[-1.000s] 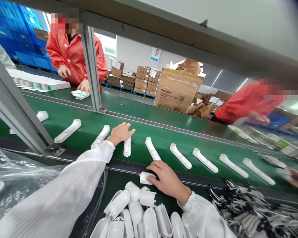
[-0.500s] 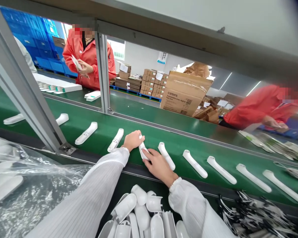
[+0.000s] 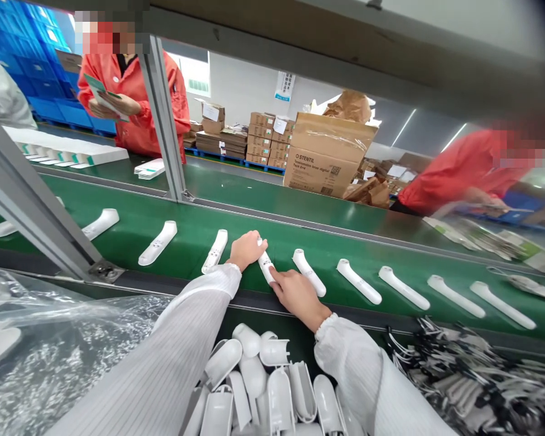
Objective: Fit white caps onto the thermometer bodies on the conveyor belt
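Observation:
A white, bent-headed handheld device (image 3: 266,265) lies on the green belt (image 3: 193,245), small dark marks along its upper face. My left hand (image 3: 247,249) is closed around its far, head end, covering much of the head. At the near end, my right hand (image 3: 302,298) grips with thumb and forefinger; the other fingers are partly hidden. Similar devices lie spaced out on both sides, among them one (image 3: 215,251) just left of my left hand and another (image 3: 309,274) right behind my right hand. Below my wrists is a heap of white plastic covers (image 3: 279,396).
A clear plastic bag (image 3: 95,345) with white parts lies at the left, and bundled cables (image 3: 463,375) at the right. A metal post (image 3: 40,206) crosses the belt. Across it, co-workers in red jackets (image 3: 170,115) stand by a carton (image 3: 329,154). A shelf (image 3: 263,45) hangs overhead.
The view has shifted slightly. Both hands stay on the same device, which sits a little higher and further right in view. The co-worker at the left now holds green-and-white papers spread out.

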### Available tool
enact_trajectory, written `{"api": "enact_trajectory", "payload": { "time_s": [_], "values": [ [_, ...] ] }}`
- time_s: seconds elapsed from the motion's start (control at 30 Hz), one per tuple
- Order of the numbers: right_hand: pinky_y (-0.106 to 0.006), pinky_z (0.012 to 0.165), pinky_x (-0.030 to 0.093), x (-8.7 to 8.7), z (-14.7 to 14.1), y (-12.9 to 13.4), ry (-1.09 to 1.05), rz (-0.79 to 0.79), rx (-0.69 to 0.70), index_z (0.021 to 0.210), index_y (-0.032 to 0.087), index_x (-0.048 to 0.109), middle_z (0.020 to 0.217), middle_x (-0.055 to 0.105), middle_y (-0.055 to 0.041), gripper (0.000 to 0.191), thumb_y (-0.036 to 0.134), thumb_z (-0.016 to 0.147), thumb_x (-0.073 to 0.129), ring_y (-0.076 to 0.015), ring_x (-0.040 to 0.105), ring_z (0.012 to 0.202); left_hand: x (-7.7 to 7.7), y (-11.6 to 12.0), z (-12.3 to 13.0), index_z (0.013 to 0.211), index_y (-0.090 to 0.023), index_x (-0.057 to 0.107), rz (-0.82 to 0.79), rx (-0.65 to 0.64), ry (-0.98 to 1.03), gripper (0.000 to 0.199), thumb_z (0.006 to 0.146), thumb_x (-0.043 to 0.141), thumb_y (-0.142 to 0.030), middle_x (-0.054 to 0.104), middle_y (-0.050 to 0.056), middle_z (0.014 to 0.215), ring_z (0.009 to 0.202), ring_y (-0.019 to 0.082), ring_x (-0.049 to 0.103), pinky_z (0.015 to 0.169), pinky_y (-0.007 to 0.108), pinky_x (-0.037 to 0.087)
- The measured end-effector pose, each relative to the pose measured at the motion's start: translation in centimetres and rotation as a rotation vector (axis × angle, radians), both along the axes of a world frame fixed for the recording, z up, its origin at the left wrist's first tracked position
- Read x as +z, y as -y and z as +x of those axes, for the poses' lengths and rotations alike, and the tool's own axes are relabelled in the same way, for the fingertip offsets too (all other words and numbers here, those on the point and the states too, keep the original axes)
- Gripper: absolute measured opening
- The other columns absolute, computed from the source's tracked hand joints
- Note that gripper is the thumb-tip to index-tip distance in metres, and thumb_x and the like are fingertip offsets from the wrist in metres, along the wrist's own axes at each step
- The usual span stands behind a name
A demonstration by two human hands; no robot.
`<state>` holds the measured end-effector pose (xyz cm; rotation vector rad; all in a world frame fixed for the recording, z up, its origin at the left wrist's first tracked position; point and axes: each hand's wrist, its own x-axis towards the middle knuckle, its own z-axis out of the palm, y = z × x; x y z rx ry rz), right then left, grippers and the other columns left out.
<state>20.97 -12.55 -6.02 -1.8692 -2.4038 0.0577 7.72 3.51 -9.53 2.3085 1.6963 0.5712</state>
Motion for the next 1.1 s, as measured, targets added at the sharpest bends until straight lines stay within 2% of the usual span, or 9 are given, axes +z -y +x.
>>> {"api": "enact_trajectory", "payload": {
  "time_s": [0.13,0.3,0.37,0.43,0.53,0.67,0.9,1.0,1.1],
  "values": [
    [-0.034,0.074,0.049,0.3,1.1,-0.7,0.005,-0.028,-0.045,0.137,0.025,0.055,0.096,0.071,-0.0106,0.04,0.03,0.097,0.058,-0.0282,0.066,0.091,0.4,0.5,1.4,0.101,-0.02,0.059,-0.019,0.001,-0.057,0.034,0.093,0.039,-0.047,0.066,0.009,0.108,0.099,0.027,0.063,0.082,0.038,0.049],
    [-0.039,0.086,0.048,1.9,2.2,0.5,-0.063,0.0,-0.072,0.136,0.027,0.055,0.122,0.066,-0.0096,0.041,0.027,0.096,0.06,-0.0292,0.062,0.107,4.0,0.6,1.0,0.103,-0.018,0.063,-0.049,-0.177,-0.202,0.053,0.092,0.036,-0.062,0.066,0.013,0.11,0.106,0.031,0.06,0.088,0.041,0.048],
    [-0.034,0.091,0.047,2.7,2.0,2.4,-0.231,0.011,0.005,0.132,0.025,0.059,0.126,0.064,-0.0068,0.035,0.026,0.097,0.057,-0.0242,0.061,0.109,5.3,0.0,-0.6,0.107,-0.018,0.064,0.043,-0.176,-0.203,0.059,0.092,0.033,-0.066,0.065,0.013,0.115,0.114,0.032,0.056,0.094,0.042,0.046],
    [-0.03,0.09,0.047,3.3,1.2,4.7,-0.374,-0.024,0.163,0.117,0.025,0.067,0.112,0.069,-0.0025,0.022,0.027,0.098,0.056,-0.0198,0.063,0.103,5.7,-1.0,-2.8,0.113,-0.019,0.063,0.144,-0.123,-0.171,0.057,0.093,0.034,-0.063,0.062,0.012,0.123,0.121,0.031,0.051,0.1,0.041,0.043],
    [-0.029,0.076,0.048,3.2,-0.6,7.1,-0.271,-0.115,0.325,0.097,0.023,0.069,0.094,0.07,-0.0018,0.009,0.025,0.092,0.061,-0.0209,0.064,0.091,4.5,-2.6,-6.1,0.112,-0.022,0.064,0.083,-0.099,-0.114,0.05,0.09,0.04,-0.06,0.061,0.009,0.124,0.117,0.027,0.054,0.099,0.036,0.044],
    [-0.027,0.062,0.045,2.4,-1.8,7.1,-0.162,-0.201,0.33,0.105,0.021,0.066,0.097,0.069,-0.0039,0.019,0.016,0.088,0.06,-0.021,0.065,0.084,1.8,-3.9,-8.0,0.098,-0.021,0.067,-0.018,-0.069,0.029,0.045,0.09,0.041,-0.056,0.067,0.008,0.109,0.098,0.026,0.062,0.09,0.036,0.048],
    [-0.031,0.087,0.051,4.7,2.5,8.8,-0.351,-0.286,0.276,0.141,0.031,0.051,0.127,0.064,-0.003,0.064,0.003,0.084,0.041,-0.0223,0.064,0.108,0.7,-2.5,-6.4,0.095,-0.022,0.064,0.014,-0.072,0.078,0.033,0.088,0.047,-0.05,0.068,0.005,0.105,0.094,0.023,0.062,0.083,0.032,0.047],
    [-0.03,0.086,0.052,6.2,4.6,7.7,-0.41,-0.304,0.19,0.127,0.033,0.064,0.117,0.07,0.0021,0.06,0.004,0.082,0.038,-0.0204,0.067,0.101,0.6,-2.0,-5.3,0.094,-0.023,0.064,0.003,-0.055,0.074,0.03,0.089,0.047,-0.048,0.067,0.004,0.105,0.094,0.021,0.062,0.082,0.03,0.046],
    [-0.03,0.08,0.053,6.2,4.3,3.8,-0.477,-0.189,0.041,0.102,0.028,0.076,0.101,0.074,0.0023,0.042,0.009,0.085,0.043,-0.019,0.068,0.082,0.4,-1.6,-4.4,0.094,-0.023,0.063,0.013,-0.052,0.068,0.029,0.091,0.046,-0.046,0.066,0.004,0.105,0.095,0.021,0.062,0.083,0.03,0.046]
  ]
}}
